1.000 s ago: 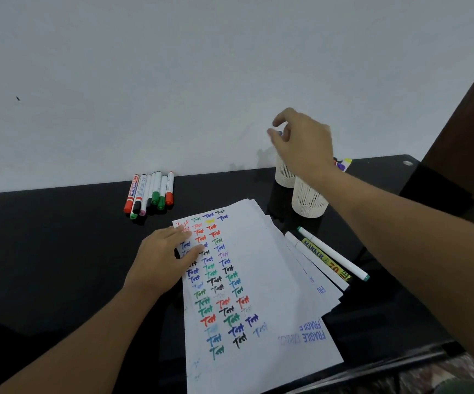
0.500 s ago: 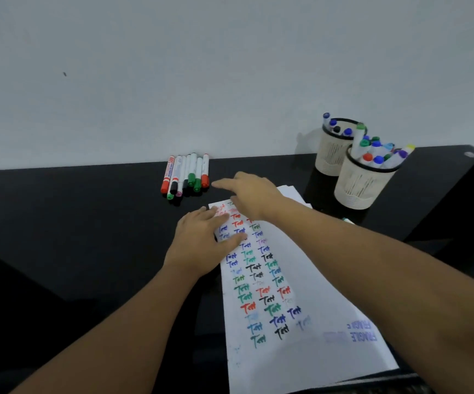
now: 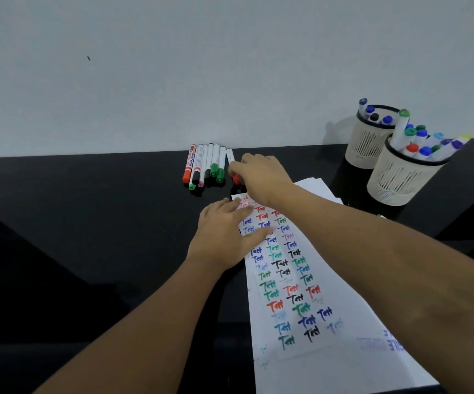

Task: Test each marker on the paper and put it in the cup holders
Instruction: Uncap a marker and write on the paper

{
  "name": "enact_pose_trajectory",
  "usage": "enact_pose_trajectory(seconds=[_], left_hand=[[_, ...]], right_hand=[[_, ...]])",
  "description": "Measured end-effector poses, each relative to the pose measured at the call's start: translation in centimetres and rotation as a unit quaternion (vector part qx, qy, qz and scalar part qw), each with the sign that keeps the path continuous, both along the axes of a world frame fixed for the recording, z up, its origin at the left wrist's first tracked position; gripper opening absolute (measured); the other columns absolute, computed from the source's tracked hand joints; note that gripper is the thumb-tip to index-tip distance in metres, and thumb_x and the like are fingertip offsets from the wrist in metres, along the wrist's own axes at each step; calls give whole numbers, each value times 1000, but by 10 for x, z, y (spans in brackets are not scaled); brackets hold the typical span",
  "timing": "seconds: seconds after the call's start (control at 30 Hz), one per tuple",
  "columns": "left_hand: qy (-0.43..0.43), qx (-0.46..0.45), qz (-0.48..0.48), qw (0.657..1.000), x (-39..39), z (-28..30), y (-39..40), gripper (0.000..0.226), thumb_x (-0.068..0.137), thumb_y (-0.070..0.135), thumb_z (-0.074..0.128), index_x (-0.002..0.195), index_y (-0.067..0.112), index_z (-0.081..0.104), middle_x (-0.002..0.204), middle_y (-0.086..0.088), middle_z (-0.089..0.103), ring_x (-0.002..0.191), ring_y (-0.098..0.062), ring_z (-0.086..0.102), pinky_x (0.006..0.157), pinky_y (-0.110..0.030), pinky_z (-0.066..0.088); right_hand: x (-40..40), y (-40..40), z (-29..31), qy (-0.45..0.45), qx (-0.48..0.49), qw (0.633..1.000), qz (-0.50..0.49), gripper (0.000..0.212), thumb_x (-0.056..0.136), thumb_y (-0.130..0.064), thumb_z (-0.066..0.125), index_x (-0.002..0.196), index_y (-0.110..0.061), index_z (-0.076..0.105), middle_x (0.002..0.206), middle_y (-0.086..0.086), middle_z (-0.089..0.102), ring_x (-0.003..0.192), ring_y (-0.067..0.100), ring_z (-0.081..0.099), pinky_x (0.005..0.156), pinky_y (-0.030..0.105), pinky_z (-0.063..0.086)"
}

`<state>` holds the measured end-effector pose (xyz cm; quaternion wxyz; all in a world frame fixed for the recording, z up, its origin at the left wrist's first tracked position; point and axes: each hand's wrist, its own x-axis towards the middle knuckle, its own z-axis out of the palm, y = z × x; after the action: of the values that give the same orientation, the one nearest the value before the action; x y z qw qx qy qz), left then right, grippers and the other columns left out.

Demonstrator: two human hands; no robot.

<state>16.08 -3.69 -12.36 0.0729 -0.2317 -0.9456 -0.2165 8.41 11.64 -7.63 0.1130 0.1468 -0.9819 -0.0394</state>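
Now the step in hand looks like picking the next untested pen: best to pinch the red-capped marker (image 3: 233, 169) near its middle and lift it clear of the row of markers (image 3: 204, 166) beside it, so none roll. The right hand (image 3: 261, 177) reaches over it, fingers bent down onto the barrel; whether they have closed on it I cannot tell. The left hand (image 3: 224, 237) lies flat, fingers straight, pressing the paper (image 3: 301, 294) steady. Both cup holders (image 3: 398, 172) stand well apart on the right, already holding markers
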Motion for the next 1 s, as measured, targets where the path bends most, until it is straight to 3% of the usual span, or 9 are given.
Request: enact_pose_trajectory(seconds=[0.17,0.37,0.47,0.57,0.63,0.8,0.87,1.0], left_hand=[[-4,2,3,1000,0,-1,-1,86,78,86,44,138,26,61,150,-2,51,144,-23,37,120,-49,25],[-4,1,6,1000,-1,0,-2,85,78,84,48,138,26,60,151,-1,51,144,-23,36,120,-48,23],[-8,2,10,1000,-1,0,-2,91,74,89,41,138,28,60,150,1,52,143,-22,37,119,-48,26],[-10,3,12,1000,-1,2,-3,93,73,91,39,139,27,60,149,2,52,143,-21,38,119,-48,27],[-8,7,12,1000,1,4,-2,89,77,87,47,140,25,59,149,1,52,142,-21,39,119,-48,27],[3,57,19,998,7,10,0,80,84,69,63,144,17,54,143,-2,55,136,-21,42,115,-44,35],[10,57,20,998,7,10,0,76,87,65,63,145,17,52,141,-2,56,133,-20,43,113,-41,36],[26,57,12,998,8,10,0,69,92,57,62,147,18,49,137,-2,57,128,-20,45,109,-40,37]], right_hand=[[-2,2,4,-27,42,999,16,57,94,-9,66,141,-38,54,121,4,51,111,24,51,97,40,43],[-4,12,7,70,78,992,70,27,97,-24,69,123,-25,63,116,6,56,103,27,55,96,41,45],[3,18,18,81,44,993,79,27,107,-26,53,132,-16,53,118,13,64,102,32,62,105,44,43],[20,23,29,79,8,994,78,32,111,-31,42,139,-18,46,110,12,61,85,26,58,74,41,55],[34,29,35,82,-28,994,61,34,111,-36,38,141,-22,46,109,10,57,79,23,55,64,39,55],[66,54,27,-9,-172,985,-12,36,111,-33,34,142,-17,45,116,7,61,91,21,60,82,44,55],[80,62,23,-55,-146,988,-17,37,111,-37,35,143,-20,45,119,4,63,100,19,60,88,42,55],[101,66,19,-80,-58,995,-17,40,110,-51,30,145,-35,40,112,-6,66,92,14,62,72,33,53]])
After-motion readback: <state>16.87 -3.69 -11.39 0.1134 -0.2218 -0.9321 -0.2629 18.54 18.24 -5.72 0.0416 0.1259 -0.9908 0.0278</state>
